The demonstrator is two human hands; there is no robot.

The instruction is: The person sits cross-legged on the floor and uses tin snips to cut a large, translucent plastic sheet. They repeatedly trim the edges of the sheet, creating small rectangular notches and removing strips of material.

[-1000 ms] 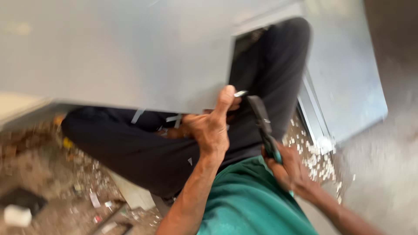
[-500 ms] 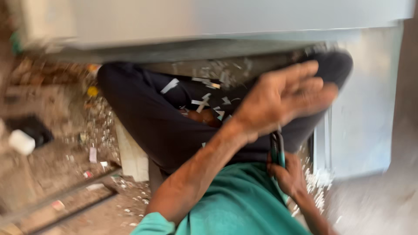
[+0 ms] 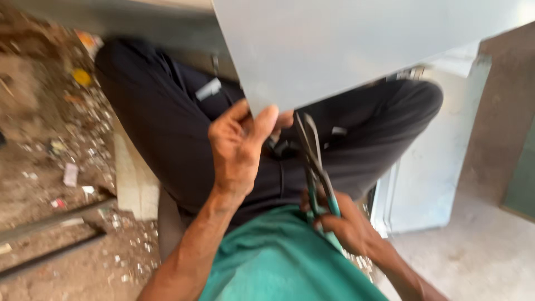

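Your left hand (image 3: pixel 239 147) pinches the thin, stiff, sharp-edged grey metal sheet (image 3: pixel 356 47) at its lower edge; your right hand (image 3: pixel 348 226) grips the green-handled tin snips (image 3: pixel 315 167) beside it.

Soft daylight, heavy motion blur

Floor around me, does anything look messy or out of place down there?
Yes. Small pale metal scraps are scattered over the dirt floor on the left. Otherwise the left hand grips the grey metal sheet and the right hand holds the snips.
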